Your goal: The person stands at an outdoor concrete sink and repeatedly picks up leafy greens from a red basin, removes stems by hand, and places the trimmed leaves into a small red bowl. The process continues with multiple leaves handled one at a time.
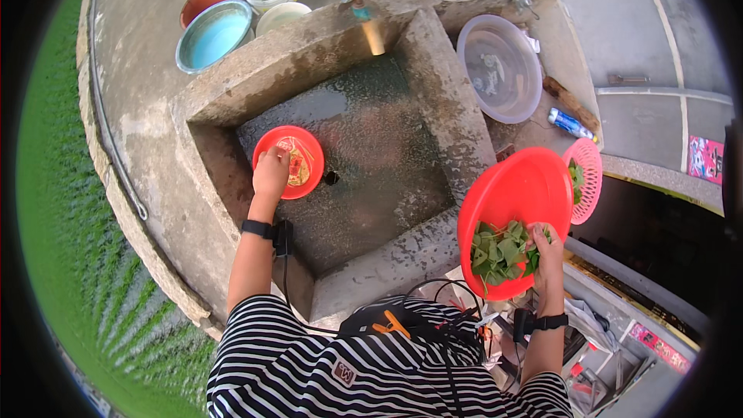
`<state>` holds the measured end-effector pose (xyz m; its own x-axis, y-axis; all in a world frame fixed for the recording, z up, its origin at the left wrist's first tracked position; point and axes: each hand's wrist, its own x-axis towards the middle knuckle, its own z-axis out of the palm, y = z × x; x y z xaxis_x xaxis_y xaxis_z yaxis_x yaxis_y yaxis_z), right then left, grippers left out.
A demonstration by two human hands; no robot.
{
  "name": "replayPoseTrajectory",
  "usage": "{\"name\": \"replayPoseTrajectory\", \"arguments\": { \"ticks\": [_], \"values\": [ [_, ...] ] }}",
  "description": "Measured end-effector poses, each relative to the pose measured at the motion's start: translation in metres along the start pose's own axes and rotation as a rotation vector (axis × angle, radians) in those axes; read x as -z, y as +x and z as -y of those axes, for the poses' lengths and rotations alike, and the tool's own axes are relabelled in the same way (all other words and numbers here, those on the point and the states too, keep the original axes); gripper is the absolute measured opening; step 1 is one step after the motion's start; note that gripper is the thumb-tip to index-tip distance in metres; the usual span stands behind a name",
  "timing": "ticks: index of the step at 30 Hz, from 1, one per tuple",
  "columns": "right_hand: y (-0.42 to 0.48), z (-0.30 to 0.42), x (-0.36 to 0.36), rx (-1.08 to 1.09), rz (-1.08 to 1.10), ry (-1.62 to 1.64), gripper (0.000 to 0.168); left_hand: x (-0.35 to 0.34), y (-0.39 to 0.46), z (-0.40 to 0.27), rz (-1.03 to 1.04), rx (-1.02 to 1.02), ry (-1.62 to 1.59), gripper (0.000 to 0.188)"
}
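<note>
My left hand (271,171) is over the left rim of a small red plastic basin (318,154), its fingers bent; whether they grip the rim is unclear. Thin stems lie in that basin, which stands on the wet floor of a concrete sink (377,168), beside the drain hole. At the right, a larger red plastic basin (522,180) is tilted, with a heap of green leaves (502,249) low inside it. My right hand (547,252) reaches over its lower right side, fingers closed on some of the leaves. The palm side is hidden.
A tap (368,26) on a pipe overhangs the sink. Beyond the sink's wall sit a translucent tub (499,69), a bottle (572,125) and a pink plastic basket (589,180) with leaves. A blue basin (215,35) and several buckets stand behind at the left.
</note>
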<state>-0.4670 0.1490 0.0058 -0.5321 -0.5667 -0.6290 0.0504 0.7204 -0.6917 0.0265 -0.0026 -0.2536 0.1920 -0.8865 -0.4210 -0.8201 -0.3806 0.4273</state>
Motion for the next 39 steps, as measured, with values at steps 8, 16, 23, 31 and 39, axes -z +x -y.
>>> {"name": "replayPoseTrajectory", "arguments": {
  "ticks": [8, 16, 23, 31, 39],
  "values": [
    [0.021, 0.0, 0.063, 0.097, -0.002, 0.369, 0.022, -0.043, -0.004, -0.056, 0.217, -0.221, -0.333, 0.028],
    [0.133, 0.013, 0.197, 0.363, -0.391, 0.455, 0.036, -0.006, -0.064, -0.123, 0.175, -0.357, -0.141, 0.025],
    [0.189, 0.022, 0.224, 0.112, -0.24, 0.603, 0.053, 0.009, -0.096, -0.12, 0.239, -0.335, -0.108, 0.023],
    [0.244, -0.028, 0.267, 0.467, -0.305, 0.392, 0.05, -0.007, -0.115, -0.156, 0.208, -0.409, 0.001, 0.021],
    [0.217, -0.004, 0.228, 0.624, -0.6, 0.069, 0.029, -0.002, -0.143, -0.196, 0.37, -0.314, -0.127, 0.025]
  ]
}}
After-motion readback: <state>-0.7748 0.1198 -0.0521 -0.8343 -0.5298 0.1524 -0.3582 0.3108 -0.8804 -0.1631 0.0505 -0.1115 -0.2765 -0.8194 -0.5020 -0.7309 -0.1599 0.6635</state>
